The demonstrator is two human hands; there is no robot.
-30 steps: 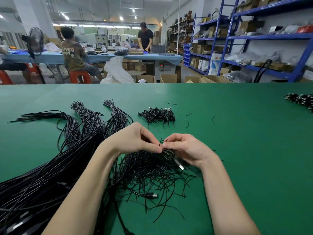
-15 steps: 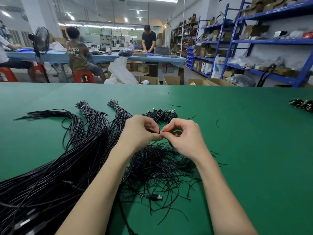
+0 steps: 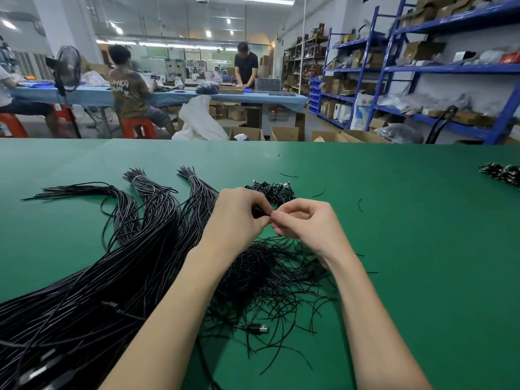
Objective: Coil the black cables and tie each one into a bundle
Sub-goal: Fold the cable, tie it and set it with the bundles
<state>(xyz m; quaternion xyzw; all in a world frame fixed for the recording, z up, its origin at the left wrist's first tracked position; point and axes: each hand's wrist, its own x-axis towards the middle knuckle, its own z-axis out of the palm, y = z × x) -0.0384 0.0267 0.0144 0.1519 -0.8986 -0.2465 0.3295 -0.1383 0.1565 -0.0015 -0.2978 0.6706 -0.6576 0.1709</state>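
Both hands have come up off the pile of ties (image 3: 270, 277) and moved toward the far edge of the table (image 3: 408, 249). A second ago they sat low on the pile, the right hand (image 3: 306, 223) gripping a coiled cable with its plug showing. Now the left hand (image 3: 239, 218) and right meet fingertip to fingertip, pinching something small and black (image 3: 257, 213); the coil no longer shows.

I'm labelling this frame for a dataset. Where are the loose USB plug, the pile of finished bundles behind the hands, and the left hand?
USB plug (image 3: 259, 329): head view, on its metal end.
Finished bundles (image 3: 277, 192): head view, middle of the pile.
Left hand (image 3: 239, 213): head view, back of the hand.
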